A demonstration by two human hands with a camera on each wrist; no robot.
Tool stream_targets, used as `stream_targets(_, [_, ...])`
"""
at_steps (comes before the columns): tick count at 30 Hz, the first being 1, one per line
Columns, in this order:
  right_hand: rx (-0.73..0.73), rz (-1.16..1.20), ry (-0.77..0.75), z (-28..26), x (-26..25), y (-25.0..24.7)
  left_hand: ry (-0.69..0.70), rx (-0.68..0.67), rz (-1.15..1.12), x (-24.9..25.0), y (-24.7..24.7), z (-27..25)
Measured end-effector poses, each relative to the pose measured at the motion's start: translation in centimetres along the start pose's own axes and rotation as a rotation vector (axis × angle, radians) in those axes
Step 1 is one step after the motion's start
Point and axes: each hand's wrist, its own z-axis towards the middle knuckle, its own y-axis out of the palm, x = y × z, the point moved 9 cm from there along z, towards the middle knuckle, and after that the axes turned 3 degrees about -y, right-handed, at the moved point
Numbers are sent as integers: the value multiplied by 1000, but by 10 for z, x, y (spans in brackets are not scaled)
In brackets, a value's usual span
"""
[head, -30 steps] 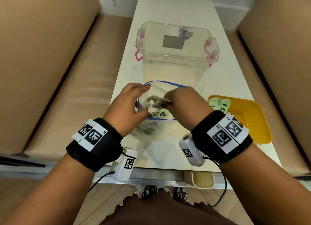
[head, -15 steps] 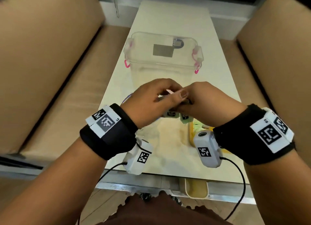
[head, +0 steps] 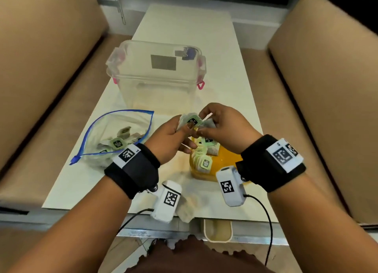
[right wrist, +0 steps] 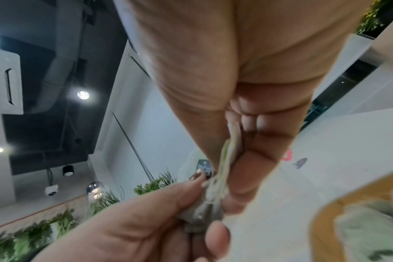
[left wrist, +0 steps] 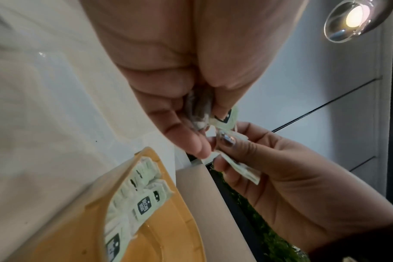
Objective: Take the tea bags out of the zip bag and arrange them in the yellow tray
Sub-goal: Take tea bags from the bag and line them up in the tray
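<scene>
The clear zip bag [head: 122, 129] with a blue seal lies open at the left of the table, with several tea bags [head: 119, 143] still inside. The yellow tray [head: 227, 160] sits under my hands and holds a row of green-tagged tea bags [head: 204, 163]. Above the tray my left hand [head: 185, 125] grips a small bunch of tea bags [head: 192, 120]. My right hand [head: 204, 123] pinches a tea bag [left wrist: 242, 170] at the bunch's right side. In the right wrist view that tea bag [right wrist: 231, 150] stands edge-on between thumb and fingers. The tray [left wrist: 168, 239] and its tea bags [left wrist: 144, 203] show below.
A clear plastic box [head: 157, 93] with pink latches stands behind the hands on the white table [head: 184, 27]. Beige sofas flank the table, one on the left [head: 51, 78] and one on the right [head: 317, 88]. The table's near edge lies just under my wrists.
Both hands came out of the zip bag with tea bags and moved right, over the yellow tray. The zip bag now lies on the table at the left.
</scene>
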Motion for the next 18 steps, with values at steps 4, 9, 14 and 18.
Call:
stream_targets(4, [64,2,47,-6,22,-5,-23,70,-10,-9,0,0])
stream_targets(9, [20,36,61,-13,25,-3,-34,87,-11,-16,-2,2])
stream_targets(14, [-179,41,133,-15,21,13,-7,-24,56,-12,8,1])
stream_targets(18, [-255,-4,133,-11,18,22,36,-126,154,-13,17,2])
